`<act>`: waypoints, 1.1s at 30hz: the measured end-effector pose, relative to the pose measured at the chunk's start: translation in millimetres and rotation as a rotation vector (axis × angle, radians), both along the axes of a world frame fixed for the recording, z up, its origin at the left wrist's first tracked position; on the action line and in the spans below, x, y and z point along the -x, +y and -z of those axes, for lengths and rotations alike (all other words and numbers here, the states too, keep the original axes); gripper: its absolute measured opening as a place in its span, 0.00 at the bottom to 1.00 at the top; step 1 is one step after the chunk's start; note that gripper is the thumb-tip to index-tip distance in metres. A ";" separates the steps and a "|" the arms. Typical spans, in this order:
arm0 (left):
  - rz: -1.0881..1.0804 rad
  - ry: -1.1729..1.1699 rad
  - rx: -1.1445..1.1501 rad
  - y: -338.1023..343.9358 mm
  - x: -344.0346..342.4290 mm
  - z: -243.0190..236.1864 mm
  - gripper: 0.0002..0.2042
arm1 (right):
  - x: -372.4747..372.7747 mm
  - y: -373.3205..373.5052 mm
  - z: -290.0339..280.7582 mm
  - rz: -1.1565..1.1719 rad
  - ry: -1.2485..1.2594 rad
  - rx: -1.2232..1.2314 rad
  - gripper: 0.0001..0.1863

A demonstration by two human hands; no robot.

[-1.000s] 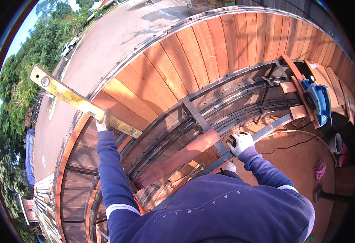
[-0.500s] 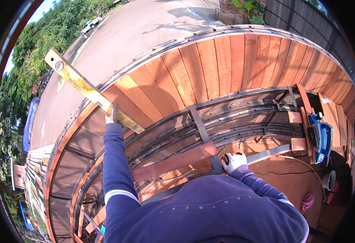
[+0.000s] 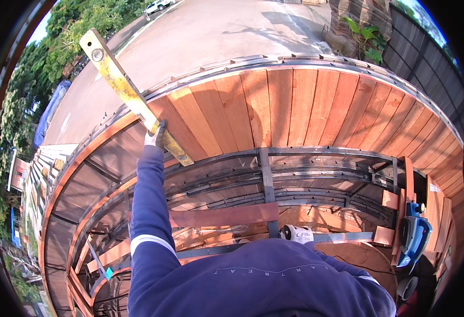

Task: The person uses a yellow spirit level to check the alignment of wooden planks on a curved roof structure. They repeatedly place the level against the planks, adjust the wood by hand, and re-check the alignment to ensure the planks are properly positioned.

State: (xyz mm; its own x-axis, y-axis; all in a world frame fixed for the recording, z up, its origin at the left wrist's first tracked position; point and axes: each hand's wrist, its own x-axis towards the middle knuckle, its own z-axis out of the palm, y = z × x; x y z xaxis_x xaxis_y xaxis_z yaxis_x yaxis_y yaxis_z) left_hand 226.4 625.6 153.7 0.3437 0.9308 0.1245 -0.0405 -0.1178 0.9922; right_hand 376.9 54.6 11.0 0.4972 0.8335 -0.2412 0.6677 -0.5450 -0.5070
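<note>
My left hand (image 3: 155, 134), in a light glove with dark fingers, is closed around the lower part of a worn yellow spirit level (image 3: 122, 80). The level lies slanted across the edge of the curved reddish wooden slats (image 3: 253, 108), its far end sticking out past the outer rim. My right hand (image 3: 298, 234), in a white glove, is low beside a dark metal upright (image 3: 269, 195). Its fingers look curled, but my body partly hides them, and what they grip cannot be made out. A loose reddish board (image 3: 224, 215) lies between my arms.
Curved dark metal rails (image 3: 316, 176) run below the slats. On the right, a blue power tool (image 3: 414, 235) rests by upright boards (image 3: 434, 211). A cable trails near it. Beyond the outer rim are paved ground (image 3: 216, 26), a tree trunk (image 3: 343, 26) and a dark fence (image 3: 427, 63).
The view has tilted and shifted, so the slats sit lower. My left hand still grips the spirit level, now standing steeper in the picture. My right hand is more hidden by my body.
</note>
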 end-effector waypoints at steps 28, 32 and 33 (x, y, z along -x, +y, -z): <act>-0.006 0.601 -0.116 10.0 -1.5 -10.0 0.37 | -4.3 -11.3 4.5 -0.108 -0.089 -0.095 0.27; 0.010 0.656 -0.145 21.0 -9.1 -1.2 0.37 | -5.0 -10.9 -11.0 -0.116 -0.067 -0.052 0.27; 0.009 0.684 -0.134 25.1 -12.8 -0.2 0.38 | -5.4 -9.6 -16.2 -0.103 -0.035 -0.024 0.27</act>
State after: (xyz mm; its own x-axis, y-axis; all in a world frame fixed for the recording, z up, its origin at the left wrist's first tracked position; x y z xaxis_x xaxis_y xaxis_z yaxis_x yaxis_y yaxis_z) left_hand 239.2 650.7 153.8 0.3935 0.9193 -0.0096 0.5872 -0.2434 0.7720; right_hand 382.4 45.0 27.2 0.4166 0.8858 -0.2046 0.7370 -0.4608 -0.4945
